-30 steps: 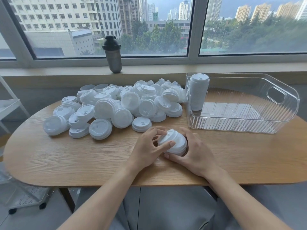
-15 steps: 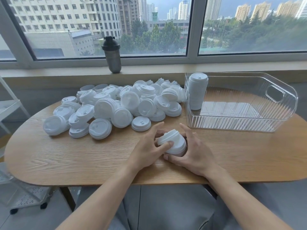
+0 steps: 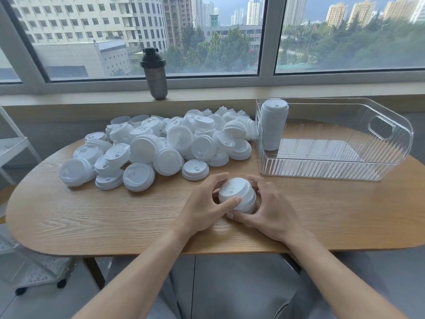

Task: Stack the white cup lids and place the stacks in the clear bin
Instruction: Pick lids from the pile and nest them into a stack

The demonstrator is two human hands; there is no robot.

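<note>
Change: both hands have stayed wrapped round the same short stack of white plastic cup lids on the table; the stack has straightened from a lean towards the right into a more upright seat, and the left thumb has slid a little across its near side.
Left hand: the left hand curls its fingers round the far left of the short stack, with the thumb pressed on the near face just under the top lid.
Right hand: the right hand cups the right side, fingers bent round the back and the thumb tucked at the base, touching the bottom lid.
Stack position: it stands on the oval light wooden table, near the front edge, between the two palms, and well apart from the bin.
Done so far: one tall finished column of white lids stands upright in the left corner of the clear ribbed plastic bin.
Left to do: a big loose heap of white lids lies across the far left of the table; judging by that, most of the job is ahead.
Step in hand: probably squaring the small stack before adding more lids.
</note>
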